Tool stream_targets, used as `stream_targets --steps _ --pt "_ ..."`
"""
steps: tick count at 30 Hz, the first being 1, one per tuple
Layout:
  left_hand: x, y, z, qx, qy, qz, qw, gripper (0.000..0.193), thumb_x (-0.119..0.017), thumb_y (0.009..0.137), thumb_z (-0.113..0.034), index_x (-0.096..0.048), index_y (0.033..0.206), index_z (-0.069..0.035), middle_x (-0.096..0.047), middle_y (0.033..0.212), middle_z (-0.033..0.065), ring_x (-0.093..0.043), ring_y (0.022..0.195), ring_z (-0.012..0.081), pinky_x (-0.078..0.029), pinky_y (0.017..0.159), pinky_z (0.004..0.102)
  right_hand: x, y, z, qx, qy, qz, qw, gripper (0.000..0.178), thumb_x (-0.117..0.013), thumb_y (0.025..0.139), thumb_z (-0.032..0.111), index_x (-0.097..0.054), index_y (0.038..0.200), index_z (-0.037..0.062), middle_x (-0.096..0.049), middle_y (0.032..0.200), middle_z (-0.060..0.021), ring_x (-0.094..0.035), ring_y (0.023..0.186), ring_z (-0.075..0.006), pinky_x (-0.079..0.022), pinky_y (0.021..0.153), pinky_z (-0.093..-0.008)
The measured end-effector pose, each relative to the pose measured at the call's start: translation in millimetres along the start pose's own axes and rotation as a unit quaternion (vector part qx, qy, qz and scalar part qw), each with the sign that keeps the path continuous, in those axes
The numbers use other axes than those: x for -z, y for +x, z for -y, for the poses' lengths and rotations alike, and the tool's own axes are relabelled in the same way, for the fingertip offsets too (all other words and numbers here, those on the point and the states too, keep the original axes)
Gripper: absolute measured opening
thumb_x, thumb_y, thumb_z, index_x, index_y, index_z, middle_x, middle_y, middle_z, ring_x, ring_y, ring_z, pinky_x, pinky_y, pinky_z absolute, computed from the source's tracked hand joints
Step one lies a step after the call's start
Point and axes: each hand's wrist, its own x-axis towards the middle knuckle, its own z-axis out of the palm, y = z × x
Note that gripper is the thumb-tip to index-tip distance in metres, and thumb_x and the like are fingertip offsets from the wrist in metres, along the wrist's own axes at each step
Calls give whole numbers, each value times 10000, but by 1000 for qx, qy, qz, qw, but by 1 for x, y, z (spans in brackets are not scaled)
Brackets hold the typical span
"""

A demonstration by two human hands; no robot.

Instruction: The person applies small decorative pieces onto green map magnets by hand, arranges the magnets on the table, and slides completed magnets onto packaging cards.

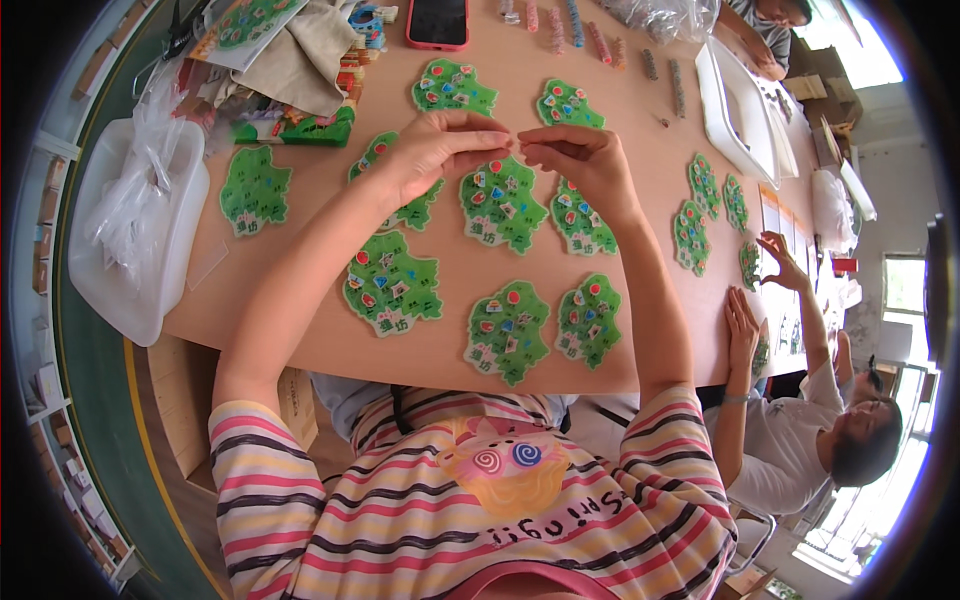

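Note:
My left hand (pixel 440 152) and my right hand (pixel 588 165) meet over the middle of the table, fingertips almost touching. Both are pinched closed, and whatever lies between the fingers is too small to name. Just below them is a green map-shaped cutout (pixel 505 205) with small red, blue and white pieces on it. Similar cutouts lie around it: one under my left wrist (pixel 412 212), one by my right wrist (pixel 580 220), and two nearer me (pixel 508 335). At the left, another green cutout (pixel 255 190) shows no coloured pieces.
A white bin with plastic bags (pixel 140 250) stands at the left edge. Behind it lie a beige cloth (pixel 305 60) and a phone (pixel 437 22). Rows of small beads or pieces in clear tubes (pixel 600 42) and a white tray (pixel 735 110) are farther back. A co-worker's hands (pixel 785 265) are at the right.

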Motion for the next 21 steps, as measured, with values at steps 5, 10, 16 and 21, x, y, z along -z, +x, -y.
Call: stream_targets --steps 5,10,16,21 --pt "13 -19 -20 -58 31 -39 997 192 -633 872 -78 -628 1042 10 -656 1033 102 -636 974 163 -508 919 260 9 -7 -19 -22 -238 19 971 178 -686 817 95 -713 989 55 -663 797 -40 -598 687 -93 -480 631 -243" --pt "25 -33 -24 -56 43 -46 996 226 -632 879 -115 -621 1063 17 -656 1034 92 -631 987 162 -502 924 253 10 -7 -14 44 -270 -60 960 197 -710 796 118 -718 991 91 -579 738 -6 -487 615 -79 -431 576 -258" --pt "31 -34 -29 -78 41 -47 995 204 -622 878 -87 -627 1057 8 -656 1034 83 -638 972 160 -506 918 256 -54 32 38 188 -257 -2 948 255 -739 766 140 -700 1012 84 -633 785 -20 -556 653 -94 -467 601 -246" --pt "47 -55 -39 -81 14 -66 994 198 -635 866 -80 -632 1044 5 -657 1020 93 -641 964 162 -522 894 253 -73 64 30 190 -147 69 968 214 -729 773 118 -704 967 33 -684 797 -59 -649 715 -134 -517 678 -248"
